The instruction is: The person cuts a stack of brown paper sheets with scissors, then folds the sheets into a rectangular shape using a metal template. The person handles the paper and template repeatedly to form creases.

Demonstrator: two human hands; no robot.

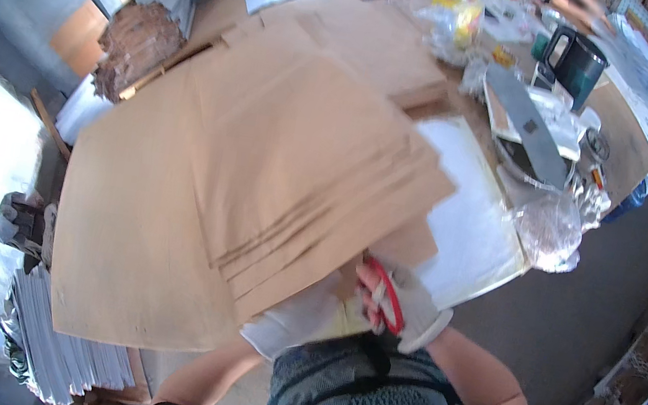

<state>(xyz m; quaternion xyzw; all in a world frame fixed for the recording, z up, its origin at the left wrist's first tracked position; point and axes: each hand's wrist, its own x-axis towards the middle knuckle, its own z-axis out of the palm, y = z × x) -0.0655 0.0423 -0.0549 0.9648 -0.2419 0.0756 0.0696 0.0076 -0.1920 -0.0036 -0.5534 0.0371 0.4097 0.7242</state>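
A fanned stack of brown paper sheets (325,143) is laid over the middle of the table (627,136), reaching its near edge, and a large tan board (128,205) is partly covered by it. By the right hand (409,309), gloved with bare fingertips, a red looped handle (388,297) is gripped near this edge. The left hand (268,340) is mostly hidden under the sheets, so its grip cannot be told. Toward the far right corner, a dark jug (575,71) is placed.
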